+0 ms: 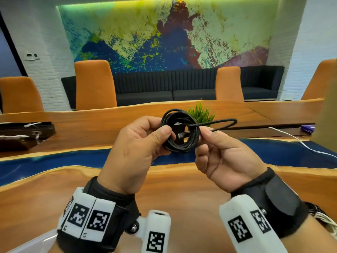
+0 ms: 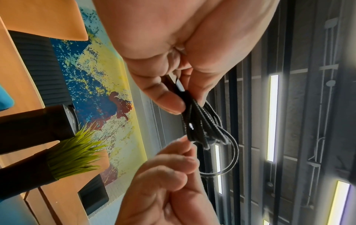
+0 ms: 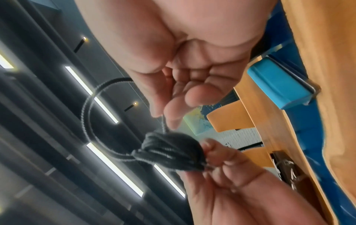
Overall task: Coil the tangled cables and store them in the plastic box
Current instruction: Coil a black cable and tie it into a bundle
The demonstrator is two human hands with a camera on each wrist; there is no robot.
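A black braided cable point(image 1: 189, 143) is wound into a small coil held up above the table. My left hand point(image 1: 161, 127) grips the coil's left side, thumb in front. In the left wrist view the coil point(image 2: 202, 126) hangs from that thumb and finger. My right hand point(image 1: 203, 133) pinches a strand at the coil's right side. From there a loose loop point(image 1: 226, 123) sticks out to the right. A metal plug point(image 1: 179, 135) shows inside the coil. The right wrist view shows the loop point(image 3: 86, 109) and the bunched coil point(image 3: 169, 150).
The wooden table point(image 1: 182, 189) has a blue strip across it. A green plant point(image 1: 200, 114) stands behind the coil. A white cable point(image 1: 291, 137) and a purple object point(image 1: 308, 127) lie at right. More white cables point(image 1: 326, 216) lie near my right wrist. A dark tray point(image 1: 25, 132) sits at left.
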